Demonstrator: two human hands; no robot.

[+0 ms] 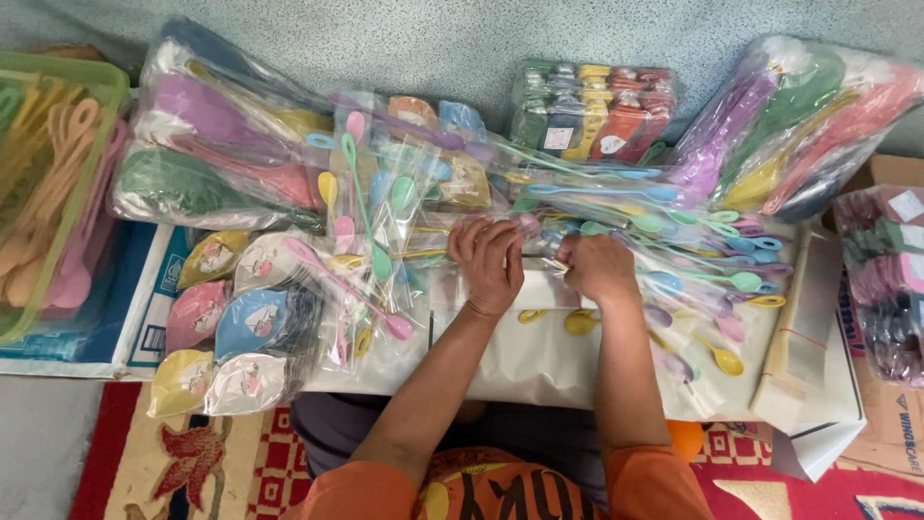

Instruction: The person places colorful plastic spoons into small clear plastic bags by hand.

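Nearest the camera, the person's orange-sleeved arms reach forward over a white sheet-covered work surface [539, 356]. Left hand [489, 262] lies palm-down, fingers bent and close together, tips pressing on a small clear plastic bag [535, 252] at the far edge of the surface. Right hand [599, 268] sits just beside it, fingers curled in and pinched on the same bag's edge; exactly what lies inside the bag cannot be told. Both hands nearly touch over it. Yellow plastic spoons [577, 321] lie loose on the sheet just below the hands. To the right, a spread of long-handled pastel plastic spoons in clear sleeves [712, 260]. To the left, more bagged pastel spoons [371, 221] and a fan of leaf-shaped coloured packets [231, 318]. Behind these, large clear bags of coloured plastic ladles [217, 144] on the left and another such bag [799, 125] far right. At the back centre, a wrapped block of mixed-colour items [592, 116]. Green plastic crate of peach utensils [58, 183] at far left. Stack of flat clear sleeves [804, 327] at right.
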